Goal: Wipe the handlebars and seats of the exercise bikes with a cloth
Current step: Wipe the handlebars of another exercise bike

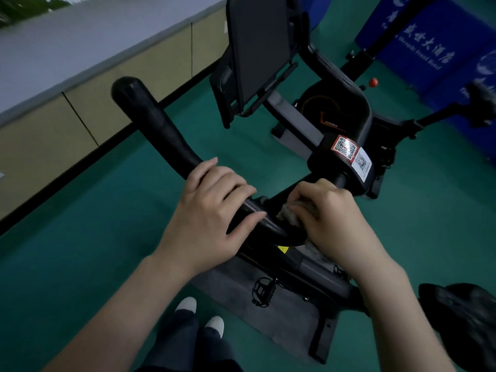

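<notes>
A black exercise bike stands below me on a green floor. Its curved black handlebar [158, 130] runs from upper left down to the centre. My left hand [214, 208] grips the handlebar near its bend, fingers over the top and thumb along the near side. My right hand [330, 218] holds a grey cloth [291, 214] pressed round the handlebar just right of the left hand; most of the cloth is hidden under the fingers. The black seat [467, 320] shows at the lower right edge, blurred.
A dark screen [260, 49] on its holder rises behind the handlebar. QR stickers [345, 147] sit on the stem. A grey mat [268, 304] and a pedal [264, 289] lie below. My white shoes [200, 315] stand beside the mat. Blue banners [429, 41] stand at the back right, a beige wall at left.
</notes>
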Motion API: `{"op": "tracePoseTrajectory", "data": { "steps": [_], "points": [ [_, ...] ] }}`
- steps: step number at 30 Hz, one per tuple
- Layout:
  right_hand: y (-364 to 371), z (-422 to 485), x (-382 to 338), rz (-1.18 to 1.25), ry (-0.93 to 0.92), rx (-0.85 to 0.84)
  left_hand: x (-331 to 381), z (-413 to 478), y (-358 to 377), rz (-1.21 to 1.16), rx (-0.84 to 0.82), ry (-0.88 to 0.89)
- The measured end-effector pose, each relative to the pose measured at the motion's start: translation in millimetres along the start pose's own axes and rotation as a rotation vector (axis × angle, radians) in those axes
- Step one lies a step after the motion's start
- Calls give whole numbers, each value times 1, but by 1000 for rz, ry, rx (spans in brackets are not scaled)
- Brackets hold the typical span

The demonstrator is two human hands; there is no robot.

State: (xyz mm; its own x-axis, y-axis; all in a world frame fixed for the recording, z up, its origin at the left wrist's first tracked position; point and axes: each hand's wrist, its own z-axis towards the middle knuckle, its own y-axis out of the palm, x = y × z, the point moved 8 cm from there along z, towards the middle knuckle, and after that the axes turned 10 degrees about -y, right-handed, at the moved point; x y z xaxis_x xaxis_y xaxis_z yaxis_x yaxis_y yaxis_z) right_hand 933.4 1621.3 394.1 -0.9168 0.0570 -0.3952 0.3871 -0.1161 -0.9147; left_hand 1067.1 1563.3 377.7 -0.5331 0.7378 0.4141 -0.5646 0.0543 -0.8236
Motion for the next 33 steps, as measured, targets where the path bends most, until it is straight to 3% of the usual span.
{"op": "tracePoseTrajectory", "data": {
  "steps": [4, 14, 23, 33],
  "points": [
    [-4, -17, -5, 2, 22, 219, 15, -2, 5, -24, 14, -14],
    [-17, -30, 20, -21, 98, 487, 28, -5, 15, -103, 16, -66],
    [-12, -45, 25, 78, -111, 445, 45, -5, 20, -49, 51, -159],
    [-26, -24, 56, 131, -104, 430, 51, -6, 25, 0, 85, -227]
  ]
}}
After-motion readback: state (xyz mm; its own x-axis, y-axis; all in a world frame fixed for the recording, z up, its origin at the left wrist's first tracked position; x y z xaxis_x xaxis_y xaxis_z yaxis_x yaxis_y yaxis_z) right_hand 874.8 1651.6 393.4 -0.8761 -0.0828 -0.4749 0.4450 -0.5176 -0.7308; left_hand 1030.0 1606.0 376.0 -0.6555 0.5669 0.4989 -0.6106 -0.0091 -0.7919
